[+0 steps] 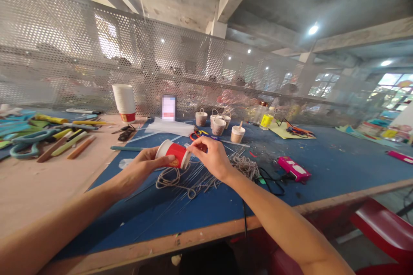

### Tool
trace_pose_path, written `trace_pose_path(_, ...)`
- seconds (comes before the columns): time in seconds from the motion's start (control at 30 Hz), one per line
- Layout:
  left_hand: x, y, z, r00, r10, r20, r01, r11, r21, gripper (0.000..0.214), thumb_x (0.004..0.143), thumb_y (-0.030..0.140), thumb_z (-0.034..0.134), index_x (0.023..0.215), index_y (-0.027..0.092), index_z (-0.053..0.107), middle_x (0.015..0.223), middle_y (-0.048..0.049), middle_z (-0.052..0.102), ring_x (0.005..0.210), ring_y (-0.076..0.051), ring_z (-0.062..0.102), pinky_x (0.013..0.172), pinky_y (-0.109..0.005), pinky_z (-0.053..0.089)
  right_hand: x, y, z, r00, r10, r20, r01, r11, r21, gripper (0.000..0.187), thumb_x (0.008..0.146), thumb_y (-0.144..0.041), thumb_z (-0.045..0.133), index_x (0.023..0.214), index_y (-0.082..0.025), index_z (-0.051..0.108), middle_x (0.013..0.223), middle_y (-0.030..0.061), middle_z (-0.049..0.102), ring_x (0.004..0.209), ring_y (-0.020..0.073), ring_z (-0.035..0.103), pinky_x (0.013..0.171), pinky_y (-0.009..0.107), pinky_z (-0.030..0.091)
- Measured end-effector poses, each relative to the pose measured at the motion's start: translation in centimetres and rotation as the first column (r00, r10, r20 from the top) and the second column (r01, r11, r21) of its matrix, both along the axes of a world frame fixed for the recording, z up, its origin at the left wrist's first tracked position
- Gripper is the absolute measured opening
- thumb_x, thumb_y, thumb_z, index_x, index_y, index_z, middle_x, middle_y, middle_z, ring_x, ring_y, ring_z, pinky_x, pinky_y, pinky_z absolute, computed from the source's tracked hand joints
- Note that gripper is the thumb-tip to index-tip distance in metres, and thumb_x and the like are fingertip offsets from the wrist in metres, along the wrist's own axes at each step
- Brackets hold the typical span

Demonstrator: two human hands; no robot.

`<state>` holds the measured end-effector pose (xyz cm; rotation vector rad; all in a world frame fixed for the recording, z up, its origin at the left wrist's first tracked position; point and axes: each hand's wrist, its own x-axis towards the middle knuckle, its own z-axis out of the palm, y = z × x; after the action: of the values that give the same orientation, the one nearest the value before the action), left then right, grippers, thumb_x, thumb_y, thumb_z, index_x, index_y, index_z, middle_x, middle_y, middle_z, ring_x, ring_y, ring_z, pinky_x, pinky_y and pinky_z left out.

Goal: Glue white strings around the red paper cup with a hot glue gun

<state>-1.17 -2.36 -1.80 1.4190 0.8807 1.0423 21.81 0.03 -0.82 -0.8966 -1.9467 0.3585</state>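
Note:
Tilted on its side above the blue mat, a red and white paper cup (176,154) is gripped by my left hand (149,161), thumb along its red side. At the cup's right end, the fingertips of my right hand (209,154) are pinched together; what they hold, if anything, is too small to make out. Beneath both hands lie thin wires (201,176) and loops of grey cord (169,179). A tangled heap of cord (245,167) sits to the right of my right hand.
Several cord-wrapped cups (218,126) stand behind my hands, near scissors (206,135) and a phone (168,108). A stack of paper cups (124,101) rises at back left, tools (61,142) at far left. A pink power strip (294,169) lies right, bottles (266,119) behind. Perforated metal panels (180,64) border the back.

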Motion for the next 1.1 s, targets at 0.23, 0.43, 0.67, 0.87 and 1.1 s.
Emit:
trace_pose_path(0.23,0.07,-0.23,0.27,1.0,-0.004,-0.014,0.004,1.0,0.009,0.028,0.083,0.038,0.079,0.102,0.018,0.081,0.098,-0.0082,0.083,0.094,-0.026,0.073,0.09,-0.033,0.05,-0.03,-0.09,0.15,1.0,0.001,-0.005,-0.002,1.0,-0.017,0.026,0.097,-0.045,0.064,0.088,-0.022,0.07,0.084,0.0021,0.075,0.072,0.0146,0.065,0.069,0.027,0.05)
trace_pose_path(0.43,0.35,-0.67,0.82,1.0,0.0,-0.025,0.001,1.0,0.015,0.026,0.082,0.038,0.08,0.097,0.017,0.08,0.094,-0.0083,0.082,0.09,-0.027,0.072,0.085,-0.034,0.051,0.15,0.02,0.47,1.0,-0.017,-0.016,0.017,0.999,-0.046,0.025,0.094,-0.044,0.067,0.086,-0.021,0.071,0.08,0.0017,0.074,0.071,0.0144,0.065,0.066,0.026,0.048)
trace_pose_path(0.67,0.17,-0.38,0.43,1.0,0.003,-0.016,-0.003,1.0,0.028,0.024,0.081,0.04,0.081,0.093,0.019,0.082,0.09,-0.0068,0.082,0.085,-0.025,0.071,0.083,-0.032,0.051,0.18,0.08,0.46,1.0,-0.021,-0.021,0.02,0.999,-0.043,0.021,0.093,-0.04,0.07,0.086,-0.02,0.071,0.078,0.001,0.074,0.07,0.014,0.064,0.064,0.025,0.046)
trace_pose_path(0.87,0.13,-0.17,0.21,1.0,0.011,-0.017,-0.01,0.999,0.042,0.022,0.077,0.042,0.082,0.091,0.024,0.083,0.091,-0.0063,0.082,0.085,-0.028,0.071,0.081,-0.033,0.053,0.18,0.06,0.45,0.999,-0.031,-0.01,0.03,0.998,-0.054,0.02,0.093,-0.039,0.069,0.086,-0.021,0.071,0.078,0.0012,0.074,0.07,0.0143,0.065,0.064,0.025,0.046)
trace_pose_path(1.1,0.14,-0.29,0.36,0.999,-0.035,-0.041,0.038,0.998,0.059,0.021,0.083,0.041,0.077,0.097,0.025,0.083,0.095,-0.0069,0.082,0.088,-0.029,0.071,0.086,-0.035,0.053,0.27,0.15,0.43,1.0,-0.025,-0.007,0.024,0.996,-0.09,0.021,0.092,-0.04,0.07,0.085,-0.021,0.072,0.077,0.0012,0.073,0.07,0.0146,0.065,0.063,0.025,0.045)
